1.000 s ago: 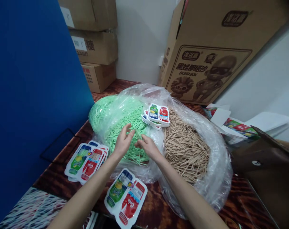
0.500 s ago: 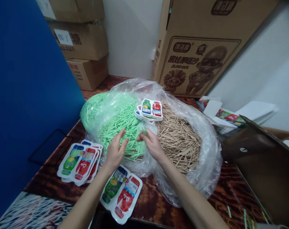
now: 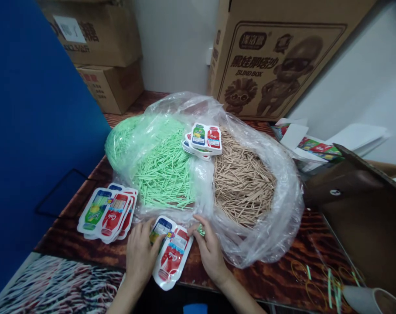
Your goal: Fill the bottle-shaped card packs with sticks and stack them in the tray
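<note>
A bottle-shaped printed pouch (image 3: 173, 257), green on one half and red on the other, lies near the table's front edge. My left hand (image 3: 141, 255) rests on its green half with fingers curled over it. My right hand (image 3: 209, 248) sits at the pouch's right edge, pinching a small bundle of green sticks (image 3: 201, 230) end-on. Behind them an open clear plastic bag (image 3: 283, 218) holds a heap of green sticks (image 3: 163, 170) on the left and a heap of tan wooden sticks (image 3: 242, 183) on the right.
A stack of similar pouches (image 3: 108, 213) lies left of my hands; another stack (image 3: 203, 138) sits on the sticks. A blue panel (image 3: 31, 113) stands at left. Cardboard boxes (image 3: 270, 56) stand behind. A brown box flap (image 3: 355, 192), rubber bands (image 3: 315, 274) and a cup (image 3: 374, 301) are at right.
Both hands have pulled back from the green stick heap to the pouch at the table's front edge. The right hand now carries a small bundle of green sticks; the view has tilted down.
</note>
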Demonstrator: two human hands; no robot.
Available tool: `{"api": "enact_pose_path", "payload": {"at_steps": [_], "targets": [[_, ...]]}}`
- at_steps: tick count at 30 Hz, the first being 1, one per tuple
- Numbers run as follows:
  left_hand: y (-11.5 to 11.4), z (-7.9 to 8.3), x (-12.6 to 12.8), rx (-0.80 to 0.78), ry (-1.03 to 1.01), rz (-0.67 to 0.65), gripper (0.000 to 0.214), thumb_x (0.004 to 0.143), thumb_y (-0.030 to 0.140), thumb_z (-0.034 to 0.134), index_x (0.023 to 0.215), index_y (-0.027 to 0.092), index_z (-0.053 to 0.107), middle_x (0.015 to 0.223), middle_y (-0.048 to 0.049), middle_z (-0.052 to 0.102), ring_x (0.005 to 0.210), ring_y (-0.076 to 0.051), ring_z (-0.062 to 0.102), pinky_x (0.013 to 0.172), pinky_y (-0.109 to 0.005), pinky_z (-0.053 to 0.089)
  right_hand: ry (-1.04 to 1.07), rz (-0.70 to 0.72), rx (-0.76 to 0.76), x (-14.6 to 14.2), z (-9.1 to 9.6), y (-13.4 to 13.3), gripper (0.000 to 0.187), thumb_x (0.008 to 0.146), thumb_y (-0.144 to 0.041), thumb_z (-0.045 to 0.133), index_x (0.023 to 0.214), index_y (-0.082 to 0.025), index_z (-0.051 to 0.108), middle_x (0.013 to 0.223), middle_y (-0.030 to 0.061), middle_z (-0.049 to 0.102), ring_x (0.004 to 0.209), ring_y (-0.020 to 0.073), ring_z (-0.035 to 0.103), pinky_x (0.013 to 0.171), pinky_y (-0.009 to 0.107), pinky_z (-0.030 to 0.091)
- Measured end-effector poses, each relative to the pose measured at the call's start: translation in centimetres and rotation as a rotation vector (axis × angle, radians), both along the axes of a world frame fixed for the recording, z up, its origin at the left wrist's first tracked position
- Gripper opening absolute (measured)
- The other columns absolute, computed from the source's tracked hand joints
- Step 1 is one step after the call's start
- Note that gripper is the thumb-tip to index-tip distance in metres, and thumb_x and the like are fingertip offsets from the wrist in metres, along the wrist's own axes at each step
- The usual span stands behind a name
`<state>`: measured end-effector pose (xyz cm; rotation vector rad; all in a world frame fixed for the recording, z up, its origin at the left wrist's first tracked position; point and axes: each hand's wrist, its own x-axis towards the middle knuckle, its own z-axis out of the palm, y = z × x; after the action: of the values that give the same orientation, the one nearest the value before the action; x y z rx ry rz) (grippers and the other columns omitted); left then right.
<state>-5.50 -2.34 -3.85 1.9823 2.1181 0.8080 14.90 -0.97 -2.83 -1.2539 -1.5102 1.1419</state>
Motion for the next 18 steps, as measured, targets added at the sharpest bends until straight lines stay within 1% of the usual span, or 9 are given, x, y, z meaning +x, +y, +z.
{"api": "enact_pose_path", "payload": {"at_steps": [1,3,5,8,13,18], "targets": [[0.1,-0.1,0.0,0.006,-0.042,0.020,0.030,0.083,0.036,0.057,0.108,0.019,0.056,0.096,-0.0075,0.063,0.088,-0.026,0.059,0.079,-0.038,0.046,-0.006,0.018,0.004,0.1,0.3,0.1,0.026,0.095,-0.028,0.041,0.119,-0.022,0.050,0.089,0.0030,0.064,0.088,0.0182,0.060,0.086,0.030,0.043],[0.3,-0.2,0.1,0.014,-0.133,0.051,0.019,0.084,0.035,0.056,0.096,0.020,0.057,0.086,-0.0049,0.062,0.081,-0.024,0.059,0.073,-0.035,0.047,-0.028,0.045,0.017,0.2,0.8,0.2,0.017,0.094,-0.029,0.045,0.102,-0.022,0.058,0.090,0.0034,0.064,0.090,0.0188,0.059,0.084,0.029,0.043],[0.4,-0.2,0.2,0.019,-0.210,0.042,0.013,0.085,0.033,0.055,0.085,0.020,0.056,0.079,-0.0026,0.060,0.075,-0.021,0.058,0.069,-0.032,0.046,-0.034,0.056,0.023,0.4,0.9,0.3,0.016,0.093,-0.029,0.047,0.090,-0.021,0.060,0.089,0.0033,0.064,0.088,0.0188,0.058,0.081,0.028,0.043],[0.6,0.0,0.2,0.038,-0.268,-0.038,0.013,0.086,0.029,0.052,0.078,0.020,0.056,0.075,-0.0014,0.060,0.072,-0.018,0.058,0.069,-0.030,0.046,-0.010,0.067,0.009,0.4,0.6,0.5,0.018,0.094,-0.028,0.046,0.087,-0.020,0.060,0.085,0.0028,0.063,0.084,0.0179,0.058,0.078,0.027,0.043],[1.0,0.2,-0.1,0.092,-0.253,-0.163,0.014,0.089,0.023,0.049,0.082,0.019,0.060,0.076,-0.0033,0.063,0.073,-0.018,0.060,0.069,-0.031,0.047,0.015,0.082,-0.005,0.3,0.3,0.7,0.020,0.094,-0.028,0.045,0.085,-0.020,0.061,0.082,0.0022,0.063,0.081,0.0171,0.059,0.076,0.026,0.042],[1.3,-0.1,-0.5,0.130,-0.178,-0.216,0.018,0.091,0.020,0.047,0.091,0.018,0.065,0.082,-0.0058,0.067,0.077,-0.020,0.061,0.070,-0.032,0.049,0.041,0.085,0.021,0.4,0.2,0.8,0.021,0.093,-0.025,0.046,0.086,-0.020,0.064,0.083,0.0025,0.065,0.082,0.0172,0.059,0.076,0.026,0.043]]}}
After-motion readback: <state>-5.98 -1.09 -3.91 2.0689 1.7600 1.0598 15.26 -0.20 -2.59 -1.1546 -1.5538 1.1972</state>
